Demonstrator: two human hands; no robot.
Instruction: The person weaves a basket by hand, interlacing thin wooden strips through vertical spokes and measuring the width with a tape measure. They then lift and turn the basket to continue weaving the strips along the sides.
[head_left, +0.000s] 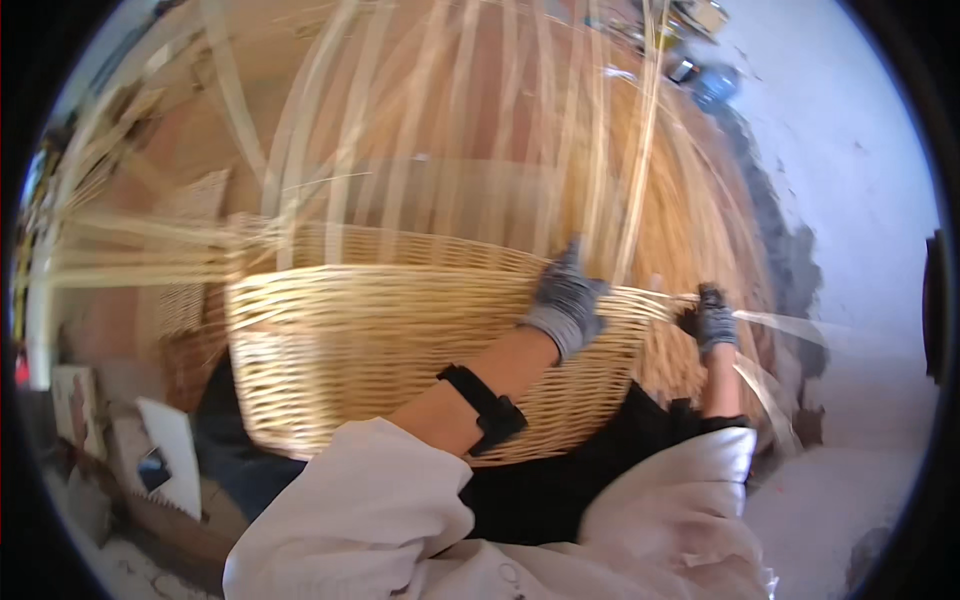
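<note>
A half-woven wicker basket (400,350) leans across my lap, its tall flat stakes (435,150) standing up from the upper edge. My left hand (567,305), in a grey glove, grips the basket's upper edge near its right end, with the fingers partly hidden behind the weave. Farther right, my right hand (713,318), also gloved, is closed on a thin wicker strand (665,300) that runs out from the basket's corner. Pale strip ends (780,325) trail out to the right past that hand. Motion blurs both hands' fingertips.
Loose long strands (690,200) lie in a heap beyond the basket at the right. A blue object (714,86) stands by the pale floor (850,200). A white panel (172,455) leans at the lower left. Long stakes also stick out to the left.
</note>
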